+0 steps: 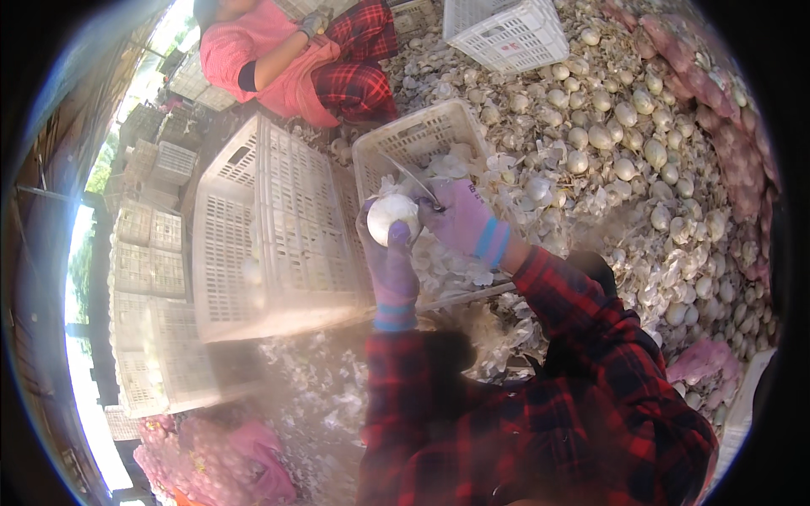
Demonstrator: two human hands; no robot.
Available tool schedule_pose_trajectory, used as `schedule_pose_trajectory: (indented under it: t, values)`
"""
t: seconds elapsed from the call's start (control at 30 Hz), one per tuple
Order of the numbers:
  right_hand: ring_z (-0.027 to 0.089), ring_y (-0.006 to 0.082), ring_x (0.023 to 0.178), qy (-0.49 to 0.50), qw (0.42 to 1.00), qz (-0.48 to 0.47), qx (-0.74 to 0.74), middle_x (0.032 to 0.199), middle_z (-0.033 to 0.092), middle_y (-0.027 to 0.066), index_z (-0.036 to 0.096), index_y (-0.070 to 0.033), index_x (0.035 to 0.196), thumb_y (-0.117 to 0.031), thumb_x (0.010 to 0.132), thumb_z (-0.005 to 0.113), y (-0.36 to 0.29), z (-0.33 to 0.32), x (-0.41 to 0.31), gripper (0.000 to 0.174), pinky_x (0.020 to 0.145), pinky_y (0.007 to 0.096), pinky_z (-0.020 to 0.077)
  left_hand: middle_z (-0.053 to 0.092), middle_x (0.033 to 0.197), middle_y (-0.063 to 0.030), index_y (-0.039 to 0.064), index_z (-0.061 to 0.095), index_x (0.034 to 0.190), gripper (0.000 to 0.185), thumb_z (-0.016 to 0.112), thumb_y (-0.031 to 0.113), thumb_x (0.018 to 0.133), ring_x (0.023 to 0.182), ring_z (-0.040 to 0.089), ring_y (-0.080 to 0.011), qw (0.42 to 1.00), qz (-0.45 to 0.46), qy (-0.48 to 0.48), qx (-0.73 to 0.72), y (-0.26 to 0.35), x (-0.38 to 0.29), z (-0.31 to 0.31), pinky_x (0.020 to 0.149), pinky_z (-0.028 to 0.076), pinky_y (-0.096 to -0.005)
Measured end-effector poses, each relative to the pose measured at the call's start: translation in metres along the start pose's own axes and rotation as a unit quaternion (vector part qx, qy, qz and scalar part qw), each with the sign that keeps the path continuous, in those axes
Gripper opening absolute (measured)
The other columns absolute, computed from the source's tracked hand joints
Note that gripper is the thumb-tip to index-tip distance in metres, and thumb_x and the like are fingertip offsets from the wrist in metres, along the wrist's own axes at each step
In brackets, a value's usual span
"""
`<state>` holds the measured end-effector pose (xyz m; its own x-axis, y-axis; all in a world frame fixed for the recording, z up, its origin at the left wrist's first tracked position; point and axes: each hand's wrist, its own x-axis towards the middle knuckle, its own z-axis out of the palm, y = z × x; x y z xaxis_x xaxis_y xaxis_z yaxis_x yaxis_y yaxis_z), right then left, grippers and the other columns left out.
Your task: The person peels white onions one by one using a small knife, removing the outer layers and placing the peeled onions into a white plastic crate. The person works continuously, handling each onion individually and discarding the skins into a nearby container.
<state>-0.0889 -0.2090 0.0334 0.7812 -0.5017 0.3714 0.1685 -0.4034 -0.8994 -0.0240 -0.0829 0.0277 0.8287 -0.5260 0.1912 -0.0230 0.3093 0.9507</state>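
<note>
A peeled white onion (pixel 392 219) rests in my gloved left hand (pixel 391 253), the thumb lying over its near side. My right hand (pixel 459 215), in a matching purple glove with a blue-striped cuff, grips a metal tool with a long thin blade (pixel 411 174), probably a knife; its handle is mostly hidden by the fingers. The blade points up and to the left, beyond the onion. Both hands are close together above a white plastic crate (pixel 417 129) that holds loose papery onion skins (pixel 452 269).
A tall white plastic crate (pixel 297 202) stands at the left. Onions (pixel 601 136) and skins cover the ground at the right, beside pink mesh sacks (pixel 728 152). Another person (pixel 272 57) sits ahead, near a white crate (pixel 512 38). A pink mesh sack (pixel 209 458) lies at lower left.
</note>
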Motion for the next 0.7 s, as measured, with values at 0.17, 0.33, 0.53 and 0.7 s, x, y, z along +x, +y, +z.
schedule_pose_trajectory:
  t: [0.17,0.33,0.53,0.7]
  values:
    - [0.067,0.0351,0.084,-0.033,0.999,-0.017,0.017,0.094,0.066,0.0232,0.059,-0.002,0.117,-0.022,0.093,0.056,-0.003,-0.013,-0.001,0.032,0.074,0.0398,0.0519,0.061,0.102,-0.0088,0.007,0.045,0.131,0.050,0.062,0.029,0.090,0.083,0.063,-0.0178,0.991,-0.125,-0.036,-0.012,0.000,0.008,-0.017,0.069,0.054,-0.0297]
    - [0.067,0.0360,0.089,-0.123,0.992,0.027,0.010,0.099,0.066,0.0229,0.047,-0.008,0.138,-0.030,0.099,0.050,-0.026,-0.020,-0.018,0.046,0.077,0.0412,0.0511,0.062,0.102,-0.0095,0.001,0.053,0.120,0.050,0.065,0.035,0.085,0.081,0.061,-0.0175,0.994,-0.098,0.025,-0.044,0.002,0.011,-0.018,0.064,0.053,-0.0264]
    - [0.066,0.0357,0.091,-0.102,0.994,-0.009,-0.027,0.101,0.066,0.0207,0.048,-0.011,0.139,-0.025,0.098,0.051,-0.033,-0.010,-0.017,0.043,0.077,0.0391,0.0514,0.058,0.114,-0.0144,-0.001,0.046,0.125,0.052,0.066,0.025,0.084,0.098,0.062,-0.0241,0.991,-0.070,0.064,-0.089,0.008,0.005,-0.004,0.076,0.058,-0.0375]
    - [0.066,0.0344,0.098,-0.068,0.997,-0.027,0.026,0.115,0.065,0.0186,0.059,-0.008,0.128,-0.020,0.097,0.053,-0.023,-0.002,-0.017,0.033,0.080,0.0361,0.0530,0.057,0.116,-0.0153,-0.001,0.046,0.126,0.055,0.068,0.026,0.083,0.102,0.061,-0.0250,0.993,-0.065,0.037,-0.092,0.006,0.007,-0.013,0.080,0.058,-0.0390]
